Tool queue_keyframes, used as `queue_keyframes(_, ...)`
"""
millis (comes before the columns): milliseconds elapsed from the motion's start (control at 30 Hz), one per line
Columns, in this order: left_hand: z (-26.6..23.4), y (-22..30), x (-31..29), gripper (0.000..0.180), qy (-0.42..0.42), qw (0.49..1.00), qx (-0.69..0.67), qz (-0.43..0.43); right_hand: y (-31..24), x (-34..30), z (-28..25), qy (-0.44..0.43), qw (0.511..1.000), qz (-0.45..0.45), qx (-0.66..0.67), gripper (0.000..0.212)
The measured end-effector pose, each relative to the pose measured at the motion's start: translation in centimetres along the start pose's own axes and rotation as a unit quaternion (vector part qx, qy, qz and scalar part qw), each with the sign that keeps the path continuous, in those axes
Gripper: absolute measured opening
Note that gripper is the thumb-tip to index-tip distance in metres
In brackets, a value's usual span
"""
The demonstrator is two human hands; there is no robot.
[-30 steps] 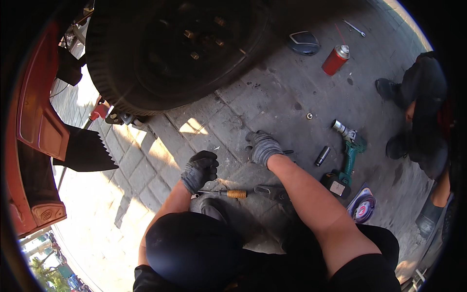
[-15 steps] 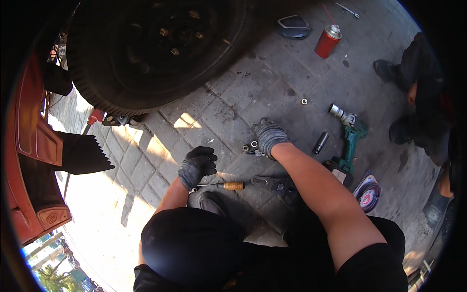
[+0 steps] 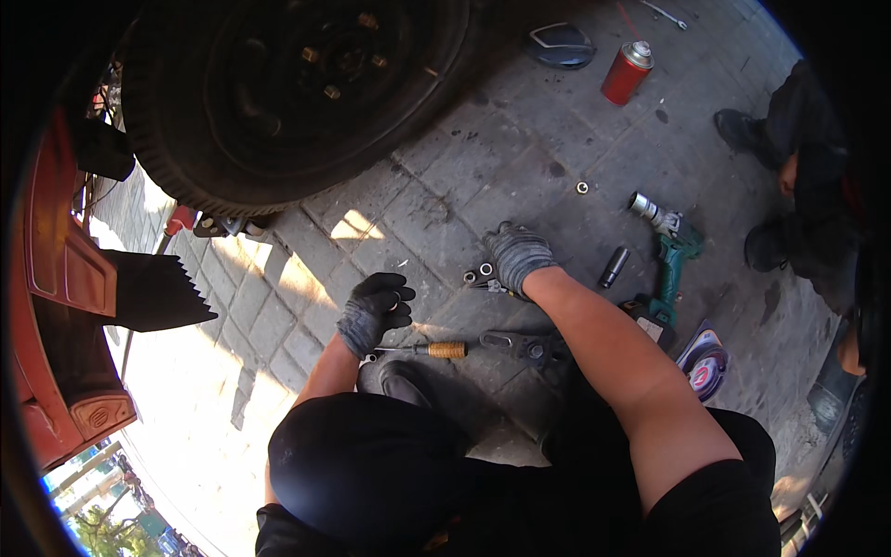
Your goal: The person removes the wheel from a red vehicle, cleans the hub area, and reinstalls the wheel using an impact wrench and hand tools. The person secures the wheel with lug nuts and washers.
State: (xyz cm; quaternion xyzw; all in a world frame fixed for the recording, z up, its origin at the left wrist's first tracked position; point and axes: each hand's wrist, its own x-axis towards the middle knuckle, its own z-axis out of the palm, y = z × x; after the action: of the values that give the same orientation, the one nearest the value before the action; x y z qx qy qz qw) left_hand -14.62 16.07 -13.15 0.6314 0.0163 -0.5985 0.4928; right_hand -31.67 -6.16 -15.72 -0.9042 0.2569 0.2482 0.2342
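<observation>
My left hand [image 3: 374,311], in a grey and black work glove, is curled above the paving. A small pale glint shows between its fingers, too small to name. Beneath its wrist lies a screwdriver [image 3: 445,350] with a ribbed amber handle. My right hand [image 3: 518,255], gloved too, is closed low over the bricks, its fingertips partly hidden. Right beside it lie two small sockets or nuts [image 3: 485,269] and a metal tool [image 3: 490,287], which my hand partly covers. Toward me rests a dark metal tool [image 3: 510,343] with a round end.
A wheel [image 3: 343,111] with brass-coloured nuts looms at the upper left, beside red bodywork [image 3: 70,260]. Rightward lie a green impact wrench [image 3: 670,269], a long black socket [image 3: 613,266], a packaged roll [image 3: 705,367] and a small nut [image 3: 582,187]. Farther off are a red spray can [image 3: 628,74] and another person's shoes [image 3: 766,246].
My left hand has turned slightly and lifted a little, and a pale glint now shows at its fingers. My right hand stays in nearly the same place. The view has shifted slightly.
</observation>
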Motion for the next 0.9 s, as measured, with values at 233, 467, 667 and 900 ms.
queue_keyframes(233,0.0,-0.1,-0.2,0.041,0.003,1.0,-0.029,0.009,3.5,0.5,-0.7,0.053,0.983,0.028,0.171,0.034)
queue_keyframes(467,-0.2,-0.3,0.3,0.043,-0.045,0.997,-0.055,0.006,3.9,1.0,0.9,-0.025,0.914,-0.081,0.398,0.032)
queue_keyframes(667,-0.5,-0.6,0.7,0.044,-0.067,0.996,-0.056,0.014,3.3,-0.2,-0.1,-0.132,0.735,-0.079,0.661,0.032)
queue_keyframes(900,-0.4,-0.4,0.6,0.044,-0.075,0.994,-0.077,0.004,3.1,-0.2,0.1,-0.173,0.6,-0.073,0.778,0.03)
